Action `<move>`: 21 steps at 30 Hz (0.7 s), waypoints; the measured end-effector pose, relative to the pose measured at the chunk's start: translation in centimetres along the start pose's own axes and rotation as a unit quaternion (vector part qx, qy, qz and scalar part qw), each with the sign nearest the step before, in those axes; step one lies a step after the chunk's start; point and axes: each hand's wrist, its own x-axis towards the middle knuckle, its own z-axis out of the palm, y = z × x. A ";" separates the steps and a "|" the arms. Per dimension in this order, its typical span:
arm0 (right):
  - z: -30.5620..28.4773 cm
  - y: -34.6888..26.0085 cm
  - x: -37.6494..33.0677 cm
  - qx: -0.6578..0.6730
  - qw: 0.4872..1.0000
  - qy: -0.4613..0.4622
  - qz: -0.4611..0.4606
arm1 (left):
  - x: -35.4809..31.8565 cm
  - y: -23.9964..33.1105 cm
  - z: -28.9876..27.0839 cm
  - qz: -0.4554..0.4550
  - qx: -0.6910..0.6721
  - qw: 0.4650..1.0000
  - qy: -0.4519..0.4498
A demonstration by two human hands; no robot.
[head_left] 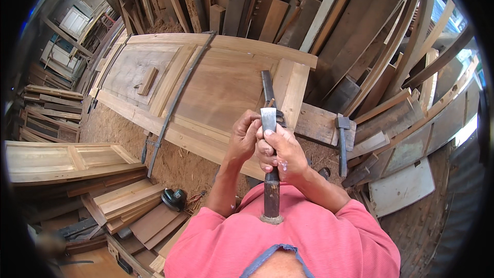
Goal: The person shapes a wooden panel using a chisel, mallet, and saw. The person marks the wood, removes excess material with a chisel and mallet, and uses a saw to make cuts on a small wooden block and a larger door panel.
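Note:
A wide-bladed chisel [268, 119] points away from me, its dark wooden handle [271, 198] resting toward my chest. My right hand [284, 153] is closed around the chisel just below the blade, thumb lying along the metal. Beside the blade's left edge, my left hand [244, 136] has its fingers curled and pressed together; whether they pinch anything is hidden. Beyond both hands lies a panelled wooden door [221, 90], spanned by a long metal bar clamp [181, 92]. Another dark clamp bar [267, 85] sits at the door's near right end, partly behind my hands.
A hammer [342, 144] lies on a wooden board at right. A small wood block [147, 81] rests on the door. Planks [303, 25] lean along the back. At left are another panelled piece [72, 159], stacked boards [128, 201] and a dark power tool [174, 198]. Shavings [180, 164] cover the ground.

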 end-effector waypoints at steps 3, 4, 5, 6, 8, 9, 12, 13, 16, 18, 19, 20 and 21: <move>0.2 -0.2 -1.1 -0.037 0.999 0.017 -0.031 | -1.2 1.9 0.6 0.047 0.122 0.991 0.007; 0.0 -0.5 -1.7 -0.038 0.999 0.018 -0.032 | -2.0 1.9 0.4 0.048 0.121 0.992 0.006; -0.1 -1.3 -2.4 -0.039 0.995 0.047 -0.076 | -3.1 1.7 0.2 0.015 0.092 0.996 -0.012; -0.3 -1.6 -3.3 -0.035 0.990 0.076 -0.116 | -4.9 1.3 -0.3 -0.022 0.065 0.997 -0.028; 0.6 -1.8 -6.4 -0.078 0.979 0.000 -0.189 | -7.8 0.2 -1.9 -0.035 0.100 0.994 -0.025; 0.7 -2.1 -6.2 -0.084 0.979 0.027 -0.185 | -7.8 0.3 -1.8 -0.103 0.042 0.994 0.024; -0.2 -1.2 -4.1 -0.106 0.982 0.061 -0.143 | -4.9 0.3 -1.4 -0.146 -0.093 0.982 0.074; -0.5 -0.4 -3.2 -0.101 0.989 0.049 -0.099 | -3.5 0.2 -1.2 -0.126 -0.153 0.977 0.082; -0.9 0.5 -1.3 -0.067 0.997 0.027 -0.021 | -0.7 0.4 0.1 -0.110 -0.255 0.956 0.096; -0.7 0.7 -0.5 -0.067 0.997 0.018 -0.043 | 0.3 0.8 -0.1 -0.116 -0.293 0.944 0.099; -0.3 0.5 0.0 -0.054 0.997 0.017 -0.049 | 0.7 0.9 -0.5 -0.119 -0.303 0.943 0.061; 0.0 0.5 0.3 -0.054 0.997 0.017 -0.051 | 0.9 0.9 -0.8 -0.124 -0.312 0.942 0.024; 0.2 0.5 0.4 -0.023 0.999 0.006 -0.027 | 1.1 1.0 -0.8 -0.109 -0.335 0.936 0.023</move>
